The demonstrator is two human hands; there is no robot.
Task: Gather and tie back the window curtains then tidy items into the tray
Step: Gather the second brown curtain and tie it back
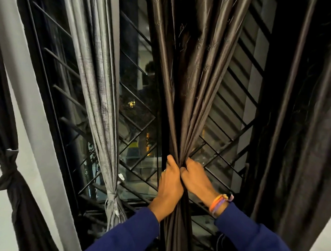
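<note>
Bunching glossy brown curtain point(183, 99) into tight pleats | left hand point(170, 182) grips; right hand point(195, 177) grips

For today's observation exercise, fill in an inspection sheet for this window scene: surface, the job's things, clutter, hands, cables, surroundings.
Surface: nothing seen.
Job's things: dark brown curtain bunched at the middle, not yet tied; grey curtain and black curtain at far left already knotted; tray not in view.
Clutter: nothing seen.
Hands: left hand and right hand both grip the dark brown curtain, side by side; wristbands on the right wrist.
Cables: nothing seen.
Surroundings: window grille, dark outside; another dark curtain hangs loose at right.
</note>
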